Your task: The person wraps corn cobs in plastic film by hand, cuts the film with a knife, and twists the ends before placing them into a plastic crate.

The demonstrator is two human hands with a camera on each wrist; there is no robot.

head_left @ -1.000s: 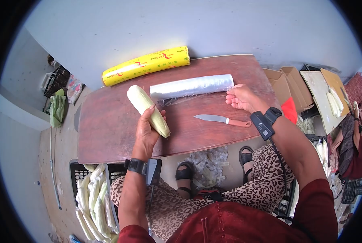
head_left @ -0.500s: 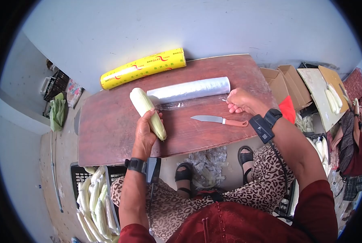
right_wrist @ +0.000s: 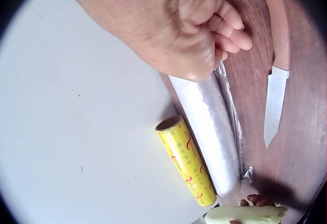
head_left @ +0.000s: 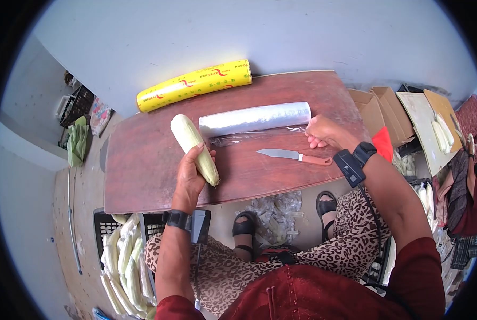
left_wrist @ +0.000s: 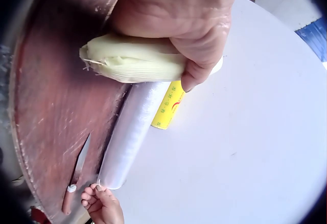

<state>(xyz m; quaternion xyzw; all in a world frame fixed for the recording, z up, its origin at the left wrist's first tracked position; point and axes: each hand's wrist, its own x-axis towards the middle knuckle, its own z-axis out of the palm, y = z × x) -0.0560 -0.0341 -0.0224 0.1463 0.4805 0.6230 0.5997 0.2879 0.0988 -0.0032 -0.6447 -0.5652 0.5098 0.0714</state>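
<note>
- Gripping the corn, the left hand curls round its lower half.
- Right hand pinches film at the clear roll's four o'clock.
- Knife lies at six o'clock.

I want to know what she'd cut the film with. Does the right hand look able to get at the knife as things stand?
Probably yes. The knife lies bare on the table just beside the right hand, nothing between, though that hand now pinches the film.
</note>
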